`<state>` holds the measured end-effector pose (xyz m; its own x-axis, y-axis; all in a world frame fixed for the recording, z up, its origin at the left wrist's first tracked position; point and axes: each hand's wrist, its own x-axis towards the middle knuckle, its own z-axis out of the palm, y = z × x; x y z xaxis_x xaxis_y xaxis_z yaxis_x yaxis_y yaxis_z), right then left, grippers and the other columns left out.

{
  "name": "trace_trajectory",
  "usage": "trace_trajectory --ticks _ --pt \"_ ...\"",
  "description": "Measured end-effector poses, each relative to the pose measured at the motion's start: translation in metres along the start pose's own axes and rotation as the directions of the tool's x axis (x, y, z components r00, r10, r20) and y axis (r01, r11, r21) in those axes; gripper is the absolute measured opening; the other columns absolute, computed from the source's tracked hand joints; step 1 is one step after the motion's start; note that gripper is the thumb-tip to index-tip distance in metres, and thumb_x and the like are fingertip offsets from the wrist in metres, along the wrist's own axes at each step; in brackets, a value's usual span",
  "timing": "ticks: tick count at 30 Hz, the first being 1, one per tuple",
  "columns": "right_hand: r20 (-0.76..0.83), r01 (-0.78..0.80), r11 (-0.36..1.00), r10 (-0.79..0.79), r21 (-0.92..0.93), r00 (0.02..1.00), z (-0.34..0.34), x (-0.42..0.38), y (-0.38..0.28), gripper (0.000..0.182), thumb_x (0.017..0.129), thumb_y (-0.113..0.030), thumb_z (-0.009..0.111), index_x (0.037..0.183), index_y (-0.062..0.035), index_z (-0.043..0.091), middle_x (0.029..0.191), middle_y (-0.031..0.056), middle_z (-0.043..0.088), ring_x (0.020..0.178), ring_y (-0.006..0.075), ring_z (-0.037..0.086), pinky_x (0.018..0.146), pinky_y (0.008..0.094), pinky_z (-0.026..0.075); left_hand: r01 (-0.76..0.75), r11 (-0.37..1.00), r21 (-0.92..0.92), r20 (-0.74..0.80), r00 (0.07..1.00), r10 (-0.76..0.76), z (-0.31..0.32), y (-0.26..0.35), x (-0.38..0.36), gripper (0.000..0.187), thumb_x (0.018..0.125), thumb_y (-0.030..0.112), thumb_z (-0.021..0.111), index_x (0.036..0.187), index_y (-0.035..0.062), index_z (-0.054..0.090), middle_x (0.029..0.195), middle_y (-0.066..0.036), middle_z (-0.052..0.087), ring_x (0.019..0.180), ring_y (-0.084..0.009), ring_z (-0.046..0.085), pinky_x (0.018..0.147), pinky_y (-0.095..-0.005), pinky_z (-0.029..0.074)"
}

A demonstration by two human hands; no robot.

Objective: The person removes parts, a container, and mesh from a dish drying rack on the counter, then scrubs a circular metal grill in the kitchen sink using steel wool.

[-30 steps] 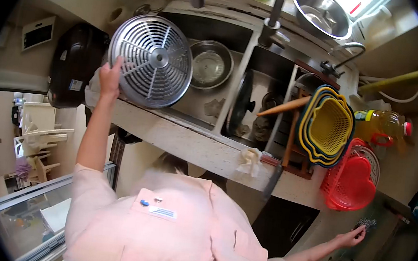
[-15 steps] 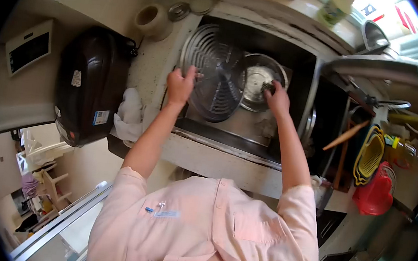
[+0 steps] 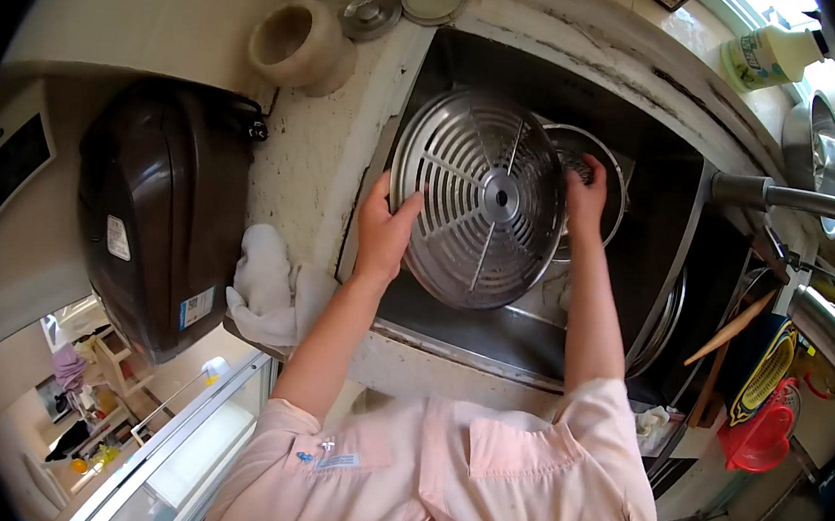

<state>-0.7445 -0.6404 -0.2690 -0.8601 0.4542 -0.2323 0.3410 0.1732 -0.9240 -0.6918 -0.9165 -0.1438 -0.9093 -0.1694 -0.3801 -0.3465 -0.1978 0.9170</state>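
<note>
A round slotted metal steamer tray (image 3: 450, 234) is tilted up inside the sink (image 3: 412, 315), its face with radial ribs and a central hub toward me. My left hand (image 3: 385, 229) grips its left rim, thumb over the edge. My right hand (image 3: 587, 199) is at the tray's right side, fingers closed on a grey metal scouring pad (image 3: 576, 163), partly hidden by the fingers. Behind the tray, a round shiny metal pan (image 3: 613, 194) rests in the sink, mostly covered by the tray and my right hand.
A metal faucet (image 3: 796, 196) reaches in from the right. On the left counter are a ceramic pot (image 3: 302, 46), a metal lid (image 3: 369, 13), a white cloth (image 3: 269, 291) and a dark brown appliance (image 3: 166, 206). Yellow (image 3: 766, 374) and red baskets (image 3: 761, 434) stand at right.
The steamer tray has turned more face-on toward me and now covers more of the pan. My right hand has moved with the scouring pad to the tray's right edge. The camera view has shifted.
</note>
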Motion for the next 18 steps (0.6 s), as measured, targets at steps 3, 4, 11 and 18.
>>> trace_trajectory --ticks 3,4,11,18 --pt "0.075 0.352 0.936 -0.351 -0.005 0.933 0.039 -0.076 -0.077 0.048 0.072 -0.012 0.065 0.117 -0.0025 0.051 0.114 0.0171 0.056 0.105 0.0311 0.053 0.093 0.037 0.041 -0.04 0.993 0.111 -0.082 0.995 0.05 0.015 0.002 -0.003 0.026 0.088 0.007 0.056 0.113 -0.0002 0.053 0.099 -0.007 0.063 0.089 -0.0137 0.058 0.081 -0.0272 0.044" --pt "0.209 0.406 0.913 -0.39 -0.041 0.897 0.049 -0.1 -0.101 0.043 0.073 -0.012 0.067 0.113 -0.0039 0.055 0.115 0.0168 0.056 0.103 0.0321 0.053 0.094 0.0378 0.04 -0.064 0.982 0.178 -0.111 0.99 0.085 0.019 0.001 -0.003 0.026 0.088 0.008 0.056 0.113 -0.0002 0.053 0.098 -0.007 0.063 0.088 -0.0139 0.058 0.08 -0.0276 0.044" --pt "-0.01 0.403 0.86 -0.427 -0.312 0.904 0.068 -0.032 -0.049 0.018 0.077 -0.005 0.059 0.095 -0.0066 0.061 0.096 0.0132 0.057 0.092 0.0315 0.051 0.086 0.0411 0.035 -0.308 0.846 0.435 0.009 0.941 0.338 0.014 -0.005 -0.015 0.015 0.089 0.008 0.05 0.102 0.0 0.053 0.096 -0.011 0.065 0.083 -0.02 0.061 0.077 -0.0302 0.045" --pt "0.092 0.524 0.817 -0.518 -0.24 0.851 0.081 -0.036 -0.06 0.02 0.076 -0.004 0.063 0.095 -0.0107 0.062 0.101 0.0115 0.056 0.1 0.0299 0.05 0.088 0.0387 0.034 -0.307 0.847 0.434 0.027 0.944 0.328 0.019 -0.004 -0.013 0.016 0.088 0.007 0.05 0.102 0.0 0.053 0.094 -0.011 0.064 0.083 -0.0209 0.061 0.077 -0.0308 0.045"
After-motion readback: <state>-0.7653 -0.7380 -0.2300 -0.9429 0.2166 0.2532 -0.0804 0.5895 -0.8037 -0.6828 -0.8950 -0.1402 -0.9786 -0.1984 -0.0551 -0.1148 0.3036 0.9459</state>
